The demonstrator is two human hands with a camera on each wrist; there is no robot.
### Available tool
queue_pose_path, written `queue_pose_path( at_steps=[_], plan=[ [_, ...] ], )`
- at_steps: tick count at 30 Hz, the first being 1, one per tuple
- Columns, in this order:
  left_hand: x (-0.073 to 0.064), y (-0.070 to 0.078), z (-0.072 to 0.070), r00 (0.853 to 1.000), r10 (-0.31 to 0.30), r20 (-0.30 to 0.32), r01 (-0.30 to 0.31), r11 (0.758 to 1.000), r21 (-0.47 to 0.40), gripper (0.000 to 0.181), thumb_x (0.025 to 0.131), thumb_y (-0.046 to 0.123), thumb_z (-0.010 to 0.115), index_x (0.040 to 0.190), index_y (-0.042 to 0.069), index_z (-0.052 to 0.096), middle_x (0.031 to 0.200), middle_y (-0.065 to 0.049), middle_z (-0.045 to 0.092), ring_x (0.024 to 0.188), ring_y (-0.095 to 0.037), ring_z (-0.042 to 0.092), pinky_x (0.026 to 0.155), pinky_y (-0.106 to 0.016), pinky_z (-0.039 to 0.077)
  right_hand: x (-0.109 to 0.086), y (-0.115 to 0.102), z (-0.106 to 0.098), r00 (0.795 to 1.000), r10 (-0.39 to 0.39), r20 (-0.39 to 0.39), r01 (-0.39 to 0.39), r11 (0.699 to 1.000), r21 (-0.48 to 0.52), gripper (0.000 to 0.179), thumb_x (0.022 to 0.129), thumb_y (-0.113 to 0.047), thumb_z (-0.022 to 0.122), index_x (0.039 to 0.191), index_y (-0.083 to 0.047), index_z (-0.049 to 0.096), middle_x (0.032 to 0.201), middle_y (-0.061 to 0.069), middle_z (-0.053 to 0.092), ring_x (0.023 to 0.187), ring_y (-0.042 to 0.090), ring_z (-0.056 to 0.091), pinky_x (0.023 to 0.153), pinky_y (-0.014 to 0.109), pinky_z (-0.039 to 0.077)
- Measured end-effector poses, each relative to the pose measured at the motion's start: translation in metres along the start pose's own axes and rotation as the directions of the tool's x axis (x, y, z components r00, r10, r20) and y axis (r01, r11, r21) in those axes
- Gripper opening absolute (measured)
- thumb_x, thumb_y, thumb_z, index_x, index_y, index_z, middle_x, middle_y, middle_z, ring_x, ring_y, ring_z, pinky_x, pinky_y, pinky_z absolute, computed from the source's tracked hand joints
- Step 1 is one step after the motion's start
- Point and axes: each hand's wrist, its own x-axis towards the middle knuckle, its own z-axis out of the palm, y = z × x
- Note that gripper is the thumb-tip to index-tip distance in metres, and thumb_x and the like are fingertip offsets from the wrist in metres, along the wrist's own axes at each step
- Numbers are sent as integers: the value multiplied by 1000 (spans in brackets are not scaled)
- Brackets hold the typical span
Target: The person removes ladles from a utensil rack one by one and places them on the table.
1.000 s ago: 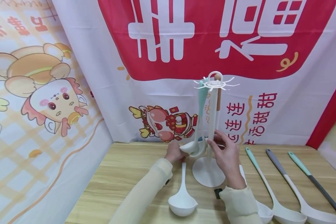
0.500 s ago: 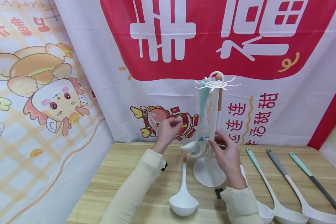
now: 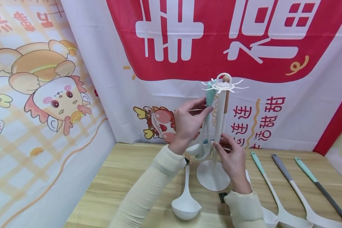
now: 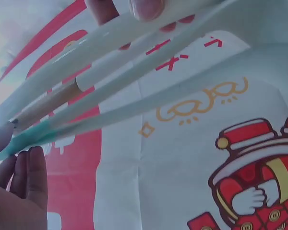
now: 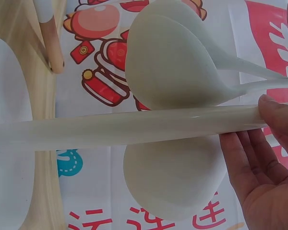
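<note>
A white utensil stand with a round base and a ring of hooks stands on the table. My right hand holds its pole, thumb on one side and fingers on the other. My left hand pinches a ladle's mint-green handle just under the hooks. Two pale stems meet at those fingers in the left wrist view, and I cannot tell whether both are gripped. Two bowls overlap on one side of the pole. Across the pole hangs another ladle's bowl; a wooden handle shows behind the stand.
A white ladle with a wooden handle end lies left of the base. To the right lie a mint-and-white ladle, a grey-and-white one and a mint-and-dark-grey utensil. My right sleeve partly covers another white ladle.
My left hand has left the hanging bowls, risen, and moved right to take hold of the mint-green handle. My right hand has stayed on the pole.
</note>
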Motion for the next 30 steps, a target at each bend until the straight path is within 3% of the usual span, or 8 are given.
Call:
queue_pose_path(
  at_steps=[8, 15, 19, 26, 30],
  plan=[
    [-1, 0, 6, 1000, 4, -26, -2, 997, 77, 39, 94, 13, 81, 131, 5, 73, 124, -14, 77, 103, -26, 79, 89, -39, 66, 0, -2, 2, 1000, 4, 6, -4, 1000, -2, 47, 101, -20, 72, 147, -21, 61, 133, 12, 72, 120, 30, 70, 107, 50, 59],
    [-1, 5, 5, 1000, 8, -4, -7, 990, 142, 36, 95, 11, 78, 130, 2, 73, 119, -15, 76, 98, -24, 78, 85, -25, 65, 0, -1, 3, 1000, -12, -4, 12, 1000, -6, 46, 101, -19, 72, 146, -20, 62, 132, 14, 72, 120, 30, 71, 105, 48, 59],
    [0, 8, 3, 1000, -10, 14, 8, 991, 137, 32, 95, 8, 76, 126, 0, 73, 116, -16, 76, 95, -25, 78, 82, -22, 65, 0, 0, 2, 1000, -24, -4, 24, 1000, -7, 45, 101, -19, 72, 145, -21, 63, 131, 13, 73, 120, 29, 71, 104, 46, 59],
    [2, 13, -3, 996, -64, 68, 58, 994, 90, 33, 96, 7, 75, 128, 2, 72, 119, -15, 77, 99, -26, 78, 85, -31, 66, 0, -1, 2, 1000, -28, -4, 28, 1000, -7, 45, 101, -19, 72, 145, -20, 63, 132, 14, 73, 120, 30, 71, 104, 46, 59],
    [2, 13, -5, 995, -67, 76, 61, 995, 79, 32, 96, 8, 75, 128, 2, 73, 118, -15, 78, 99, -26, 78, 84, -26, 66, 0, 0, 2, 999, -37, -16, 37, 999, -16, 45, 101, -19, 72, 145, -20, 63, 130, 14, 73, 118, 29, 71, 103, 45, 60]
  ],
)
